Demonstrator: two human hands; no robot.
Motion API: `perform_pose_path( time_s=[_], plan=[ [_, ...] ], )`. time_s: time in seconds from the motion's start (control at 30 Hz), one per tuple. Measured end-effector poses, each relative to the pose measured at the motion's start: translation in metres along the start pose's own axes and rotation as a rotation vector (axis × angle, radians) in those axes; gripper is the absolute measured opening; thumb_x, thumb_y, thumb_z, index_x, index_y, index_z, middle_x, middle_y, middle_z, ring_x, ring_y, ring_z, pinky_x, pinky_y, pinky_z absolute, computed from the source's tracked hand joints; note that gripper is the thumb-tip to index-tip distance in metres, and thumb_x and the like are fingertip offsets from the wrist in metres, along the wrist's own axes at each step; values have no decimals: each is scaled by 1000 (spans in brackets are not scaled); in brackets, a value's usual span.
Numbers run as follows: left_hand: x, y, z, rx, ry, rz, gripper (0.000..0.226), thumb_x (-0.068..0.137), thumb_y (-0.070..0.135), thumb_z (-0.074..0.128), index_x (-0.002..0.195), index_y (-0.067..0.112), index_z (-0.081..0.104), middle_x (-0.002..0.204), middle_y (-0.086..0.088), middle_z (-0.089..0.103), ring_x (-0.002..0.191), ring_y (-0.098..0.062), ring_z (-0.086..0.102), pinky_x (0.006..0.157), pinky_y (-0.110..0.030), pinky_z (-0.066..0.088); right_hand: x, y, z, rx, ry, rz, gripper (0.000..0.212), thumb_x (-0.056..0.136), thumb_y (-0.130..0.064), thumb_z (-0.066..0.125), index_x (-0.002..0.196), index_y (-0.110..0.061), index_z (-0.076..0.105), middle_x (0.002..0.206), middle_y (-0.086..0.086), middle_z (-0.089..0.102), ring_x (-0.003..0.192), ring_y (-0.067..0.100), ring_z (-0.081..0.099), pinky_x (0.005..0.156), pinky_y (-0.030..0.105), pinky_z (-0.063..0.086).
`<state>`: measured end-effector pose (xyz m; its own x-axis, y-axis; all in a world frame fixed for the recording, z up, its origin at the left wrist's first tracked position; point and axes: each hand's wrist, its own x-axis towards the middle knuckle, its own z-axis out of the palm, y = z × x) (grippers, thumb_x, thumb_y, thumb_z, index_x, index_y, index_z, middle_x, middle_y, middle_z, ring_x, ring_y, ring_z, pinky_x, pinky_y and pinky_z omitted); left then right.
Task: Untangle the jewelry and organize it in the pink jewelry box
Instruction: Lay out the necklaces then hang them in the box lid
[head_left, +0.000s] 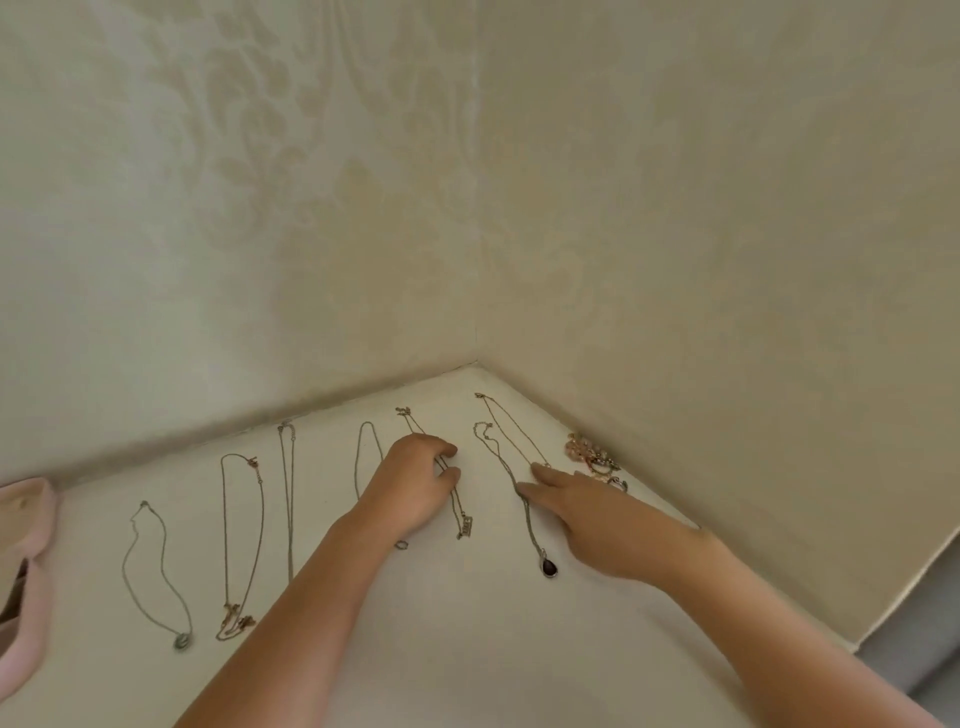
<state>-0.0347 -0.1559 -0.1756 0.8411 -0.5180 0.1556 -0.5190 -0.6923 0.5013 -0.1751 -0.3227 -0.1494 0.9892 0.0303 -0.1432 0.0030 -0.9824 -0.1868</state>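
The cream wallpapered walls (675, 208) meet in a corner above the white flat tabletop (467, 623), which bears all the jewelry. The pink fabric jewelry box (26, 571) lies at the far left edge of the view, partly cut off, well apart from both hands. The left hand (410, 483) rests palm down on the tabletop with its fingers curled together over the thin chain with a small rectangular tag pendant (464, 525); whether the fingers actually pinch the chain cannot be determined. The right hand (597, 519) lies flat with fingers spread, its fingertips touching the long chain with a dark teardrop pendant (548, 567). Four further thin chain necklaces lie separated in a row to the left: one with a round pale pendant (182, 642), one rose-gold chain (241, 545), one straight silver chain (288, 499) and one narrow loop (363, 457). A tangled cluster of pink and gold jewelry (595, 460) sits in the corner, near the right hand.
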Motion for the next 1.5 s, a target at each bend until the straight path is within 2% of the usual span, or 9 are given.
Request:
perform_pose_path(
  time_s=[0.1, 0.23, 0.37, 0.5, 0.67, 0.8, 1.03, 1.33, 1.5],
  plan=[
    [-2, 1, -1, 8, 1, 4, 36, 94, 24, 54, 129, 16, 57, 138, -3, 49, 130, -17, 42, 102, -21, 29, -10, -6, 4, 10, 78, -11, 66, 90, 4, 31, 148, -27, 26, 159, -3, 8, 140, 27, 26, 115, 32, 19],
    [-8, 8, -9, -11, 14, 8, 35, 94, 24, 55, 128, 17, 57, 139, -3, 49, 130, -17, 43, 101, -21, 29, -21, -19, 0, 24, 191, -75, 46, 93, -6, 36, 134, -22, 48, 133, -4, 52, 119, 19, 50, 96, 25, 36],
    [-32, 14, -37, -78, 131, 23, 31, 93, 24, 58, 124, 19, 60, 132, 1, 55, 124, -16, 48, 97, -21, 32, -29, -35, -11, 83, 238, -77, 31, 97, -22, 41, 125, -24, 57, 117, -6, 64, 107, 14, 59, 89, 28, 46],
    [-73, 5, -74, -107, 204, -58, 14, 91, 33, 59, 103, 26, 57, 70, 8, 59, 74, -11, 60, 60, -18, 35, -24, -60, -27, 126, 319, -119, 25, 96, -37, 46, 102, -20, 64, 62, -6, 60, 63, 14, 58, 63, 26, 48],
    [-122, -25, -121, -5, 297, -170, 18, 87, 41, 61, 84, 24, 56, 46, 6, 38, 42, -11, 35, 47, -27, 24, 7, -114, -31, 173, 421, -190, 34, 93, -48, 48, 86, -18, 62, 53, -6, 48, 56, 11, 48, 55, 26, 38],
    [-158, -64, -153, -9, 392, -266, 14, 86, 33, 65, 92, 21, 61, 60, 5, 52, 58, -12, 50, 54, -27, 32, 35, -166, -23, 246, 316, -308, 25, 93, -41, 51, 99, -19, 62, 81, -1, 65, 70, 8, 54, 66, 27, 46],
    [-214, -179, -198, 52, 438, -711, 54, 85, 40, 65, 131, 14, 52, 136, -12, 51, 117, -34, 53, 97, -38, 41, 87, -251, -10, 223, 115, -496, 42, 92, -35, 56, 130, -18, 49, 132, 2, 48, 117, 19, 50, 97, 30, 40],
    [-223, -225, -219, -108, 233, -895, 85, 83, 53, 62, 145, 5, 29, 150, -10, 36, 132, -29, 41, 101, -35, 34, 133, -272, -8, 191, 31, -430, 30, 93, -16, 56, 122, -10, 61, 129, 3, 57, 118, 17, 52, 90, 19, 35],
    [-215, -233, -227, -352, 259, -883, 79, 76, 31, 78, 142, 10, 38, 142, -9, 42, 127, -28, 44, 96, -31, 37, 162, -270, -11, 184, -4, -350, 35, 91, -6, 57, 125, -8, 60, 133, 4, 55, 122, 19, 51, 92, 19, 36]
  ],
)
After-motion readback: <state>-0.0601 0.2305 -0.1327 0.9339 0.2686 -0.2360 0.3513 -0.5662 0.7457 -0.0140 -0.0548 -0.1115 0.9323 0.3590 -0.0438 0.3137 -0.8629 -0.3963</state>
